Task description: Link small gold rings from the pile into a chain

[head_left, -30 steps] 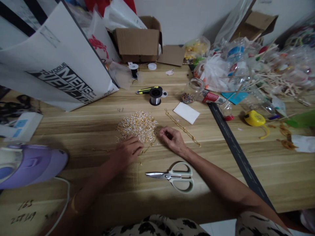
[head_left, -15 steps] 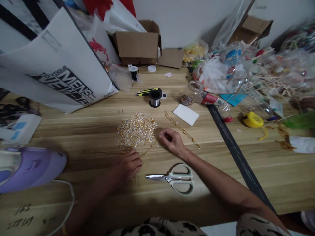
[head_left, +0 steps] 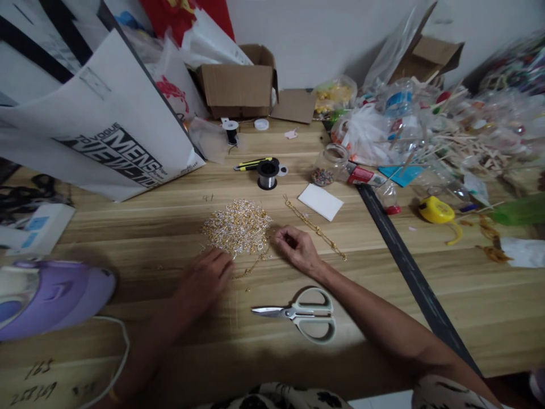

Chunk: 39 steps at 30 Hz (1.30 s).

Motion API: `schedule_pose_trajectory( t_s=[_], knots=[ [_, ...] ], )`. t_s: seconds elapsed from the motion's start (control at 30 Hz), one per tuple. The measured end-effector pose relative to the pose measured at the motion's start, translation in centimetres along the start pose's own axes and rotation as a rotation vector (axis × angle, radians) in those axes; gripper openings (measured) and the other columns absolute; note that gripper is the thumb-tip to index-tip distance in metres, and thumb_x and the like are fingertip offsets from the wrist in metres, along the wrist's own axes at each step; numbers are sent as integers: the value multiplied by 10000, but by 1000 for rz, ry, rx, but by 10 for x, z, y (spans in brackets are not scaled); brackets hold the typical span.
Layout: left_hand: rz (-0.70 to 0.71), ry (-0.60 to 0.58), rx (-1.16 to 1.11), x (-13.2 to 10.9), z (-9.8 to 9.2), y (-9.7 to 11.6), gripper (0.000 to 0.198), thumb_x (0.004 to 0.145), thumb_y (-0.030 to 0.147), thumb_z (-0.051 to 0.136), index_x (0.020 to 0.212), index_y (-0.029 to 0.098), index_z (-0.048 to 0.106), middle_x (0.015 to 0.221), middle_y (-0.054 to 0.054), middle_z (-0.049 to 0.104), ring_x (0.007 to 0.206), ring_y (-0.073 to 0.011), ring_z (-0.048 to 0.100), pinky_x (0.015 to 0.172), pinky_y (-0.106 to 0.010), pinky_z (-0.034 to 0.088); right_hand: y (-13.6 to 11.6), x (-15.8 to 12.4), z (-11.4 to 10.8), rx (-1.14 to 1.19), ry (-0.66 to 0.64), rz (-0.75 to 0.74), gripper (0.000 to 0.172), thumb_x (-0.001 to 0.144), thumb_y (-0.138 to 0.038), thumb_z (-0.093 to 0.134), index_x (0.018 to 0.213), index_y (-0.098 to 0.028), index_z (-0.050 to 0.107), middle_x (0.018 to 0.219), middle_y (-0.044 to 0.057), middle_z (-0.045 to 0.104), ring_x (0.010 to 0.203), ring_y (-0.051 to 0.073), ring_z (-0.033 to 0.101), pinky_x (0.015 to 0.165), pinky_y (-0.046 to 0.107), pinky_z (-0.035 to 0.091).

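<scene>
The pile of beads (head_left: 238, 227), gold and clear, lies loose on the wooden table (head_left: 383, 250), between and beyond the hands. The left hand (head_left: 208, 275) is at the near left edge of the pile, palm down, fingers bent and close together; blur hides whether the fingertips pinch anything. The right hand (head_left: 298, 247) rests just right of the pile, fingers curled toward the thumb; what they hold, if anything, cannot be told. The short chain (head_left: 253, 268) lies between the hands, near the pile.

Probable hazards:
- Scatter: the pile has no tray, so a sweep of either hand could spread it. One loose gold piece (head_left: 247, 290) lies apart and could be lost.
- Tangling: the short chain could catch on pieces at the pile's edge.
- Contact: the scissors (head_left: 290, 312) lie near both forearms, blades pointing left; a careless reach could meet the tip.
- Snagging: the white cord (head_left: 125, 338) beside the left forearm could catch and drag the purple iron (head_left: 76, 295).

Surface and room: a dark strip (head_left: 411, 272) crosses the table at right. A wire spool (head_left: 267, 176), a jar (head_left: 328, 165) and a cardboard box (head_left: 238, 88) stand beyond the pile, before a pale wall (head_left: 298, 40).
</scene>
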<state>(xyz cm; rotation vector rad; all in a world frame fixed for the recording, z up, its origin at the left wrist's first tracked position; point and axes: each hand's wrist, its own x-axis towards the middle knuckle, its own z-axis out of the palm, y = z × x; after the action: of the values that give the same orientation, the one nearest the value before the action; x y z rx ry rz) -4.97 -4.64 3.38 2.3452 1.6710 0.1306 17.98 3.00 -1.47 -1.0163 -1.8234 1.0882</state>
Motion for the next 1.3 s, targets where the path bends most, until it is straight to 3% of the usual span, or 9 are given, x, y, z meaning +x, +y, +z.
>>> schedule_pose_trajectory(
  t_s=[0.1, 0.2, 0.3, 0.4, 0.6, 0.87, 1.07, 1.3],
  knots=[
    [-239, 14, 59, -1, -13, -8, 199, 894, 291, 412, 860, 174, 569, 886, -60, 604, 822, -207, 550, 751, -338, 411, -1, 0, 0, -4, -4, -7, 122, 821, -244, 523, 758, -148, 565, 643, 5, 527, 580, 105, 460, 532, 217, 371],
    [-344, 22, 85, -3, -17, -19, 195, 849, 367, 477, 897, 196, 558, 970, -59, 591, 850, -222, 558, 705, -323, 414, -1, 1, 0, -6, -7, -5, 136, 823, -251, 519, 754, -145, 568, 638, 0, 517, 574, 101, 455, 532, 215, 368],
    [-323, 12, 59, -4, -12, -30, 230, 785, 384, 550, 925, 202, 549, 1008, -57, 557, 880, -233, 553, 715, -324, 420, -1, 0, 0, -3, -6, 3, 137, 824, -256, 520, 762, -144, 567, 648, 2, 521, 580, 101, 461, 534, 212, 370],
    [-296, -31, -15, -3, -9, -38, 161, 776, 351, 542, 819, 195, 545, 921, -45, 548, 828, -217, 550, 716, -323, 421, 0, 0, 0, -8, -12, 4, 138, 826, -260, 520, 768, -144, 567, 661, 7, 527, 586, 103, 464, 537, 214, 373],
    [-207, -47, -131, 7, -7, -34, 134, 804, 246, 447, 722, 190, 537, 815, -38, 558, 774, -194, 540, 747, -326, 416, 3, 0, 0, -25, -10, -1, 139, 827, -262, 520, 767, -146, 567, 663, 7, 529, 579, 100, 457, 530, 210, 366],
    [-219, 4, -244, 3, -8, -33, 155, 829, 282, 444, 840, 194, 571, 856, -35, 617, 793, -184, 566, 741, -312, 430, 2, 0, 0, -33, -17, -4, 137, 825, -256, 520, 767, -143, 573, 662, 7, 529, 572, 97, 454, 527, 210, 359],
    [-183, -84, -170, -4, -8, -28, 167, 820, 273, 473, 727, 186, 581, 803, -35, 615, 796, -202, 564, 735, -322, 416, 2, 0, 0, -24, -19, 6, 150, 826, -275, 521, 768, -147, 573, 665, 11, 535, 579, 104, 462, 531, 215, 366],
    [-220, -212, -208, -10, -6, -29, 227, 833, 325, 459, 756, 194, 629, 787, -36, 651, 767, -206, 582, 701, -314, 406, 1, 0, 0, -15, -11, -6, 135, 822, -257, 528, 756, -146, 569, 661, 7, 530, 579, 102, 456, 532, 213, 360]
  ],
)
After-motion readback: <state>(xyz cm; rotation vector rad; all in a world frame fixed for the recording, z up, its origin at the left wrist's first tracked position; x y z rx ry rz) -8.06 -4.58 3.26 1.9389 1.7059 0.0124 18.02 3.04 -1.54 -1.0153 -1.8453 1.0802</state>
